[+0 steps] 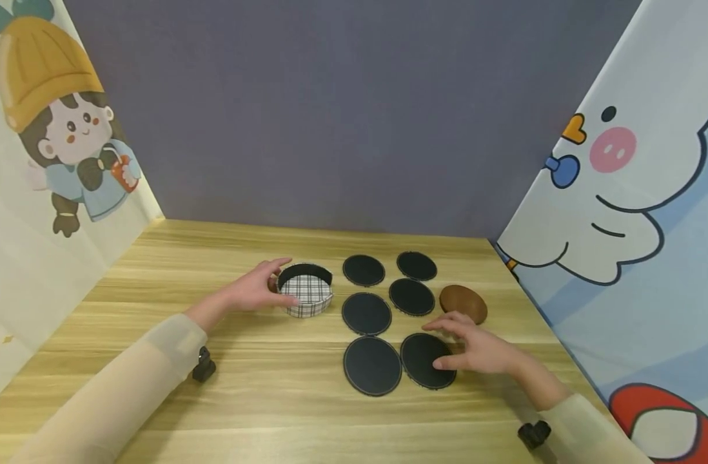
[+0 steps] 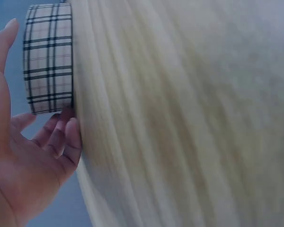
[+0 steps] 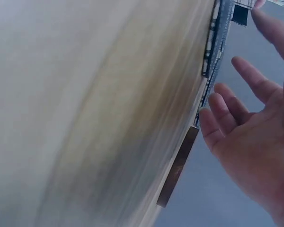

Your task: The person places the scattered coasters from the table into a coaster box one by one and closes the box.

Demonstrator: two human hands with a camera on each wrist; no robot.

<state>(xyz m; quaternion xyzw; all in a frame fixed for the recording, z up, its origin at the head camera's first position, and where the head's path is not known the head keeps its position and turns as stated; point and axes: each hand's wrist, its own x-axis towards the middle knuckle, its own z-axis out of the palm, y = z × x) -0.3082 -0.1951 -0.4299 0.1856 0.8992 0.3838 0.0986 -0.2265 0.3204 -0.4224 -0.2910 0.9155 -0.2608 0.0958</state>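
Observation:
My left hand (image 1: 261,287) is at the left side of a round, open-topped plaid holder (image 1: 314,308) with a black inside wall. Its thumb overlaps the holder's front and the other fingers reach toward the back. In the left wrist view, the relaxed fingers lie right by the holder's wall, and the thumb stands apart from it. My right hand (image 1: 476,345) hovers over a round black coaster (image 1: 419,357), fingers loosely spread, holding nothing. Near its fingertips lies a brown disc (image 1: 463,301). Another black coaster (image 1: 372,366) lies just left of the one under the right hand.
Several more black coasters, such as one at the back (image 1: 363,270) and one in the middle (image 1: 366,314), lie in two rough columns on the wooden table (image 1: 261,399). A dark grey panel (image 1: 319,116) stands behind, with cartoon-printed panels on both sides.

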